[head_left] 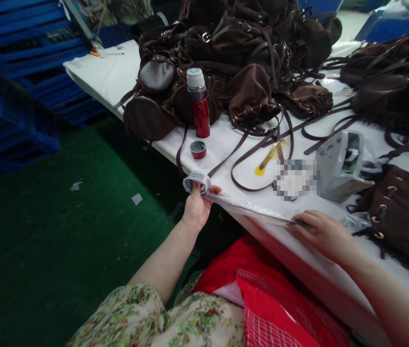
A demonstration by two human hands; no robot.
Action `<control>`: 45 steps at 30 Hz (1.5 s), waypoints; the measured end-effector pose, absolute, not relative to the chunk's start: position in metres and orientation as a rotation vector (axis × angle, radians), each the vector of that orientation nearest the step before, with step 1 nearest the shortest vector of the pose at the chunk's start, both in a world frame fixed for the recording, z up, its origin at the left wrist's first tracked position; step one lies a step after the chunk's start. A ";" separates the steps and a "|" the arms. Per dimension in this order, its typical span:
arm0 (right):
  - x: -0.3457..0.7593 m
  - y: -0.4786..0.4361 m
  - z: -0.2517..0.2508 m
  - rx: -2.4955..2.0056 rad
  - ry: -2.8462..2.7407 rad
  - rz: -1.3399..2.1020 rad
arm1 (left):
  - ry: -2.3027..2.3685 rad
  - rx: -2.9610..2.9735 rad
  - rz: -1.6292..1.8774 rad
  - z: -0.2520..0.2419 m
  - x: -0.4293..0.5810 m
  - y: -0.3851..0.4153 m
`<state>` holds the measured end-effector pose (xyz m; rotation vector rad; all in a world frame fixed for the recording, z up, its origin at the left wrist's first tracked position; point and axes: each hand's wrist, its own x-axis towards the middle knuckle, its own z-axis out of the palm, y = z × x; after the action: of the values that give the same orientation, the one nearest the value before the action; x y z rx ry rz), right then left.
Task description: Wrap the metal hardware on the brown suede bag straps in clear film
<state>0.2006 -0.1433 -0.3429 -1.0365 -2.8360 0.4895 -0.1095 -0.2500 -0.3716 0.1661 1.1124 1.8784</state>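
Observation:
My left hand (199, 207) grips a rolled-up bundle of clear plastic film (190, 184) at the table's front edge, with the thumb inside the roll. From there a stretched length of the plastic (251, 208) runs right along the edge to my right hand (322, 236), whose fingers are closed on its far end. A thin dark line shows along the strip near the right fingers; I cannot make out what it is. Just beyond the strip lie a dark brown strap (238, 185) and a yellow comb (271, 156).
A red flask (200, 113) stands beside its red cup (197, 150) on the white table (222, 149). Brown bags (251, 91) are heaped behind. At right are a white plastic-wrapped box (340, 164) and another brown bag (407, 212). Blue pallets (27, 62) are stacked at left.

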 end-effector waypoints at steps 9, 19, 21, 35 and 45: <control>0.193 -0.144 -0.338 -0.896 -2.825 0.251 | 1.587 0.549 1.700 -0.374 -0.124 -0.258; 0.050 -0.159 -0.276 -0.210 -3.023 -0.025 | 1.791 1.461 0.979 -0.338 -0.149 -0.250; 0.043 -0.162 -0.278 -0.126 -3.065 -0.104 | 1.753 1.555 0.883 -0.329 -0.148 -0.245; 0.095 -0.183 -0.316 -1.058 -2.965 -0.184 | 1.943 1.962 0.534 -0.349 -0.072 -0.209; 0.123 -0.169 -0.325 -1.298 -3.046 0.272 | 1.883 2.216 0.267 -0.348 -0.046 -0.195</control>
<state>0.1226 -0.1686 -0.3245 -1.2982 -3.0465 0.2720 -0.0461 -0.1955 -0.3484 2.2158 1.8833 0.2665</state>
